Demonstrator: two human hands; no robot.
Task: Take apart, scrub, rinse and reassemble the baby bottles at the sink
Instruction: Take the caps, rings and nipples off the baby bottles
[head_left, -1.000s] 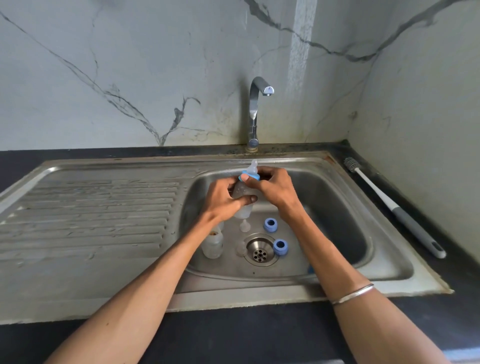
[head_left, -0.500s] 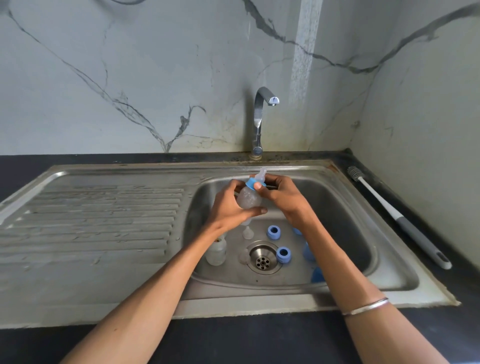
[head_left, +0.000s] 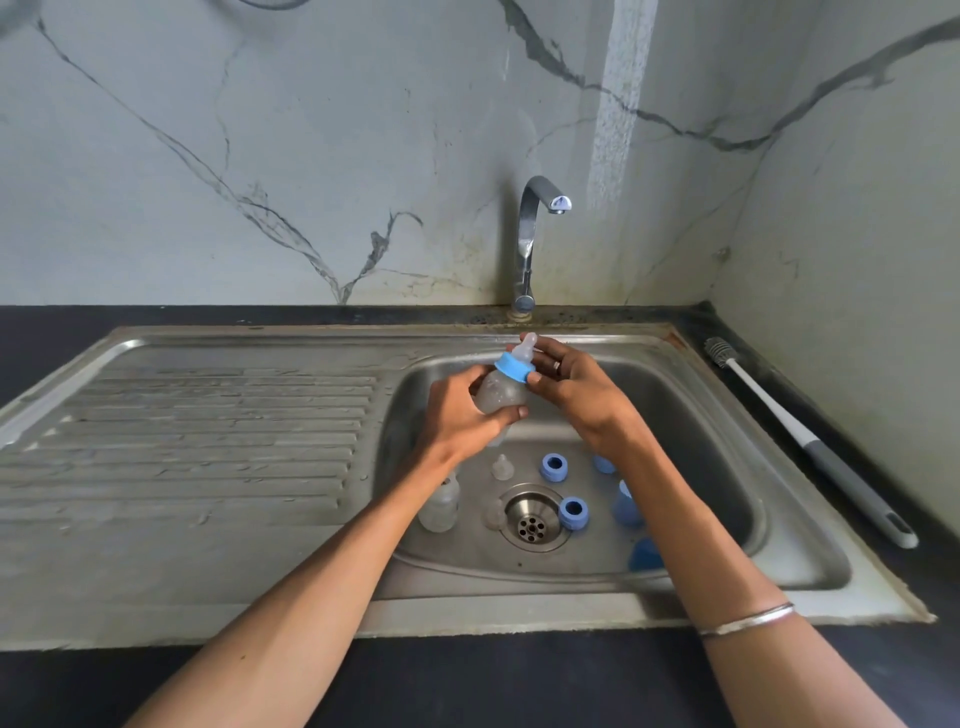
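Observation:
Over the steel sink basin (head_left: 727, 467) my left hand (head_left: 462, 415) grips the clear body of a small baby bottle (head_left: 501, 392). My right hand (head_left: 576, 389) pinches its blue screw ring (head_left: 514, 366), with the clear teat above it. On the basin floor stand another clear bottle (head_left: 440, 506), a loose teat (head_left: 502, 466) and two blue rings (head_left: 554, 466) (head_left: 573, 512). More blue parts (head_left: 626, 506) lie partly hidden behind my right forearm.
The drain (head_left: 531, 522) sits mid-basin. A chrome tap (head_left: 530, 244) rises behind, with no water running. A ribbed drainboard (head_left: 197, 441) stretches left. A white and grey bottle brush (head_left: 810, 441) lies on the dark counter at right, near the wall.
Both hands have lifted the bottle slightly and tilted it, so the blue ring and teat now show more. The items in the basin have not moved.

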